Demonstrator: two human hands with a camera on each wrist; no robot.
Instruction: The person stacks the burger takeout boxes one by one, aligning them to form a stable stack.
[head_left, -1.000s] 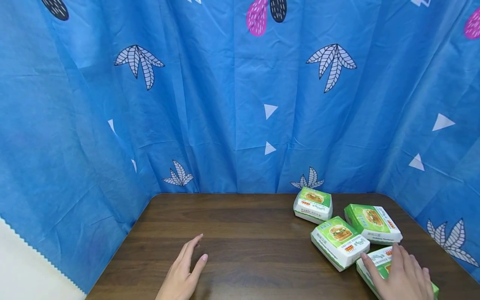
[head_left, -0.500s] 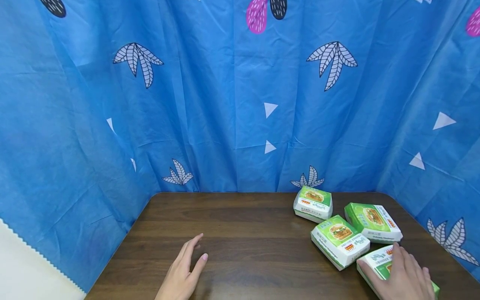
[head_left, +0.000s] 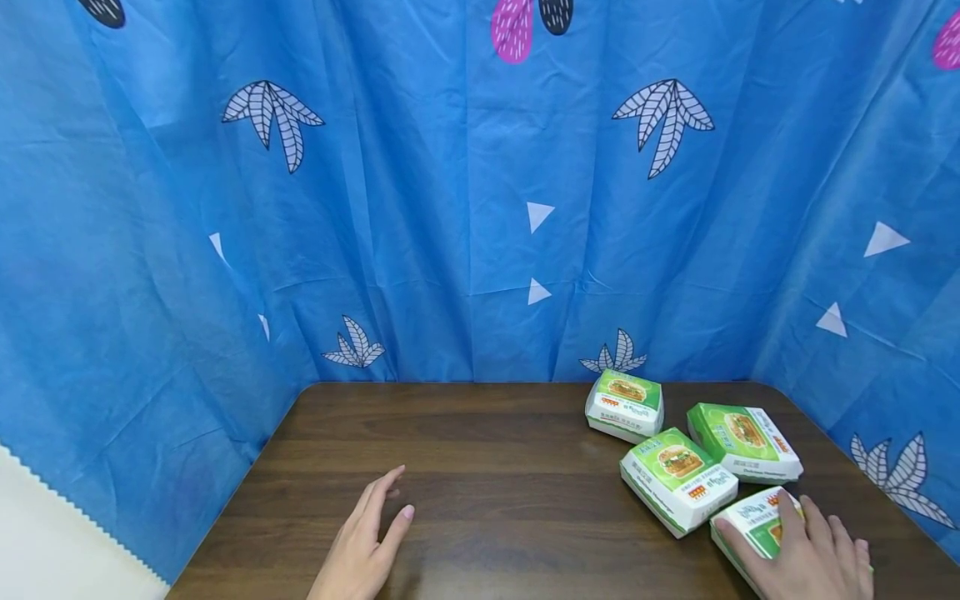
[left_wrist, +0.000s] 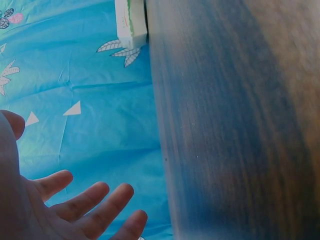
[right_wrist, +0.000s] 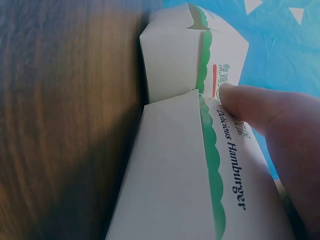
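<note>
My left hand (head_left: 362, 537) is at the front left, above the brown table, fingers loosely spread and nothing in them; the left wrist view shows its palm and fingers (left_wrist: 101, 200). At the lower right, my right hand (head_left: 813, 550) lies over the nearest green-and-white hamburger box (head_left: 753, 521), covering much of its lid. Its thumb (right_wrist: 257, 105) is extended along the box's left side, with the tip near the far corner. The other fingers reach over the lid, slightly bent. In the right wrist view, the box's side (right_wrist: 165, 175) reads "Delicious Hamburger".
Three matching boxes stand behind it: one close by at left (head_left: 678, 482), one at right (head_left: 744, 443) and one farther back (head_left: 625, 406). The wooden table (head_left: 465, 500) ends at a blue patterned curtain (head_left: 420, 208), which also hangs along both sides.
My right thumb has shifted left to the near box's edge, and its fingers have spread and bent slightly over the lid. The left hand and boxes keep their places.
</note>
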